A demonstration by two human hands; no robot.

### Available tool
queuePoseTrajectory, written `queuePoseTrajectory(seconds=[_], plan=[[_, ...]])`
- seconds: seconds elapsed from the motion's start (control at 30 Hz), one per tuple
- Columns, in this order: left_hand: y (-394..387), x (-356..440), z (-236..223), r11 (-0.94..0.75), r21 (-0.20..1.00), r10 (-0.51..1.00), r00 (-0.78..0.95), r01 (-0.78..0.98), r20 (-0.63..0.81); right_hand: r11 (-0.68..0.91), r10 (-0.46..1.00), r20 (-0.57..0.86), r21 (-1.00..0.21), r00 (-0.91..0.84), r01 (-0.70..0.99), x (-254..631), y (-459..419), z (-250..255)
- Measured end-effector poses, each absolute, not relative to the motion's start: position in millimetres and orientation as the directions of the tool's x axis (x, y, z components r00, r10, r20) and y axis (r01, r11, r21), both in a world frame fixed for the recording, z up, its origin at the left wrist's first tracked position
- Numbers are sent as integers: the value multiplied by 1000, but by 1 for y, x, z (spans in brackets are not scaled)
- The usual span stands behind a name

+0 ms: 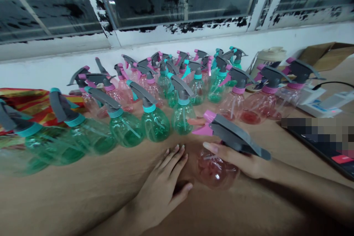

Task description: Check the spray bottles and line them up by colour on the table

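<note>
My right hand (235, 158) is wrapped round the neck of a pink spray bottle (215, 173), just under its grey and pink trigger head. The bottle is see-through and sits at or very near the tabletop; I cannot tell if it touches. Left of it, my left hand (163, 180) lies on the table with its fingers stretched out, holding nothing. Beyond my hands stands a row of green spray bottles (156, 123) with grey and turquoise heads. Several pink spray bottles (253, 108) stand behind the held one, to the right.
More pink and green bottles crowd the back by the white wall (55, 62). A red and yellow patterned cloth (44, 107) lies at left. On the right are a phone-like dark device (312, 143), a white device (315, 103), an open carton (326, 55) and a cream container (269, 59).
</note>
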State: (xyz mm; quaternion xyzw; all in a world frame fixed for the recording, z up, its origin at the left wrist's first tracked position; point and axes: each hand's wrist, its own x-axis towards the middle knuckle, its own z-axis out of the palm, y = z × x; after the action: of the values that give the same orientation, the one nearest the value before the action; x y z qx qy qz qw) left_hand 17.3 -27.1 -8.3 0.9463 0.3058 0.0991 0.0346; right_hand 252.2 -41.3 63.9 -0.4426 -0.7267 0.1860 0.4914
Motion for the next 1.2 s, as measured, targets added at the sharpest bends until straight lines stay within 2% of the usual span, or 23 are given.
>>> queuePoseTrajectory(seconds=[0.13,0.3,0.83,1.2], plan=[[-28,18,-6,-809,134,588,792,573,165,592,788,592,-655,-168,470,251,-42,62],[-28,18,-5,-805,157,593,791,573,151,520,828,552,-691,-98,502,250,-43,60],[-29,19,-5,-809,111,587,797,577,143,553,824,542,-704,-166,446,251,-44,65],[-28,19,-5,-813,110,582,798,572,153,526,837,532,-723,-125,447,249,-43,65]])
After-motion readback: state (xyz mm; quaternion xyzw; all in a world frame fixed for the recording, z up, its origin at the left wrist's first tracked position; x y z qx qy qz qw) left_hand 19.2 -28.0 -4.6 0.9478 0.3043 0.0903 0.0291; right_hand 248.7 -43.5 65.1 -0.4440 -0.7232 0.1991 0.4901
